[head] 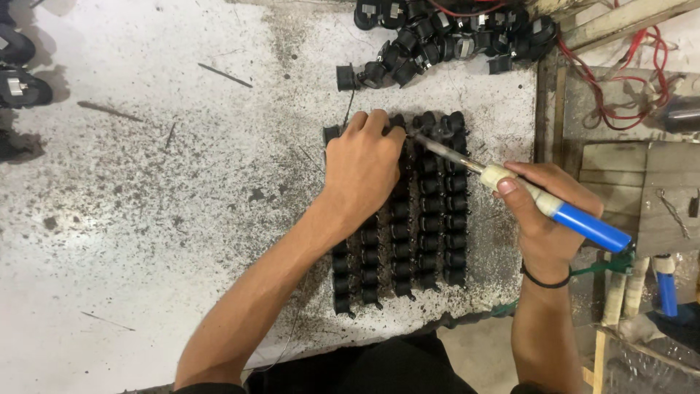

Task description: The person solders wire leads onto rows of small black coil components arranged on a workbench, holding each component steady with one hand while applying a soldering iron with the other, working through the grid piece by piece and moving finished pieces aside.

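Nearest the worktop's (146,241) front edge, rows of small black parts (408,219) are lying in tight columns, running back from that edge toward the middle, close to the right edge. The left hand (361,171) is resting palm-down on the far end of the rows, fingers curled and pressing on the parts. The right hand (547,211) is hanging over the right edge, fingers wrapping closed around a blue-handled soldering iron (525,193), its tip touching the far row just beside the left fingertips. To the left, the stained surface is lying open. At the far edge, a loose heap of black parts (445,36) is sitting beside red wires (642,73).
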